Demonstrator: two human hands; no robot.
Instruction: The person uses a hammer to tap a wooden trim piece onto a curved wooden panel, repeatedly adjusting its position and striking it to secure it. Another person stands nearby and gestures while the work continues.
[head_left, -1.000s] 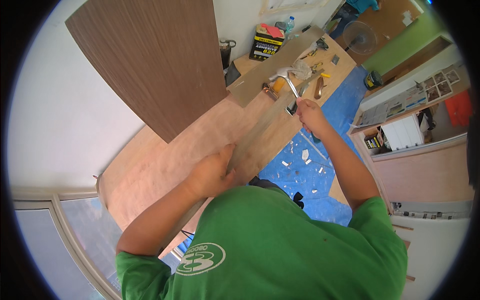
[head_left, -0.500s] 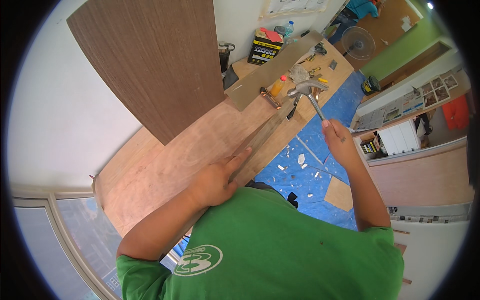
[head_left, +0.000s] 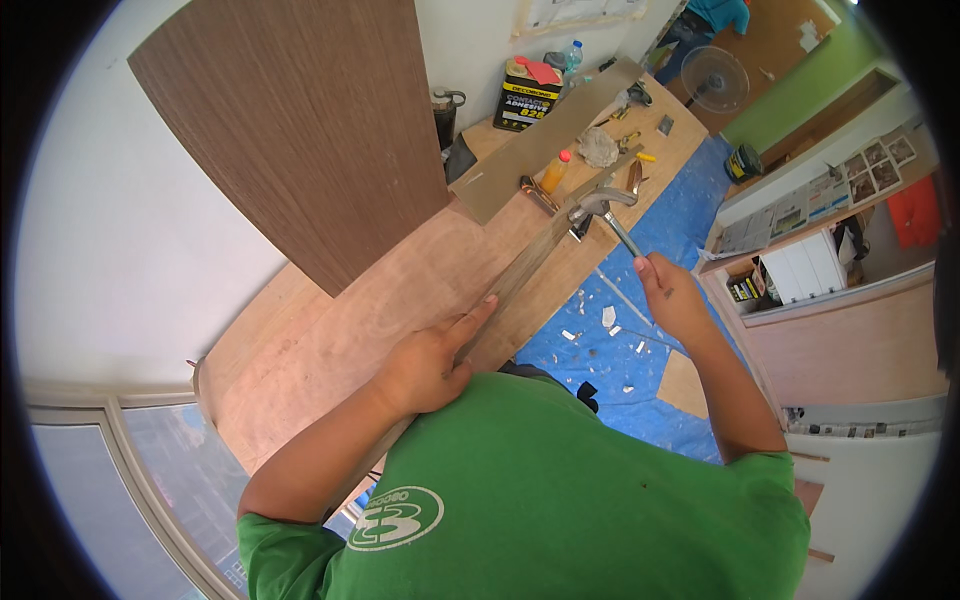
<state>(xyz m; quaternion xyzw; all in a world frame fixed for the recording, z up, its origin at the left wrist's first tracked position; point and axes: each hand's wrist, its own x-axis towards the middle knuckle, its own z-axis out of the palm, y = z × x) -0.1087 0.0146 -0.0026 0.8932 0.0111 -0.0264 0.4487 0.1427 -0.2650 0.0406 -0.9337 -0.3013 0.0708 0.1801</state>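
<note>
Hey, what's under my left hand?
Your left hand covers part of a long, narrow strip, which shows beyond it toward the hammer. Whatever lies directly beneath the palm is hidden.

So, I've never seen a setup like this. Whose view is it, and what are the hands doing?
There's no machine here: a person's bare hands, seen by a wide fisheye camera worn on the head, looking down, so straight edges look bent. The right hand grips a hammer by its handle; the left hand rests on a long, narrow strip. On the wooden table stand a black-and-yellow can and a bottle with a red cap. Blue sheeting covers part of the floor.
</note>
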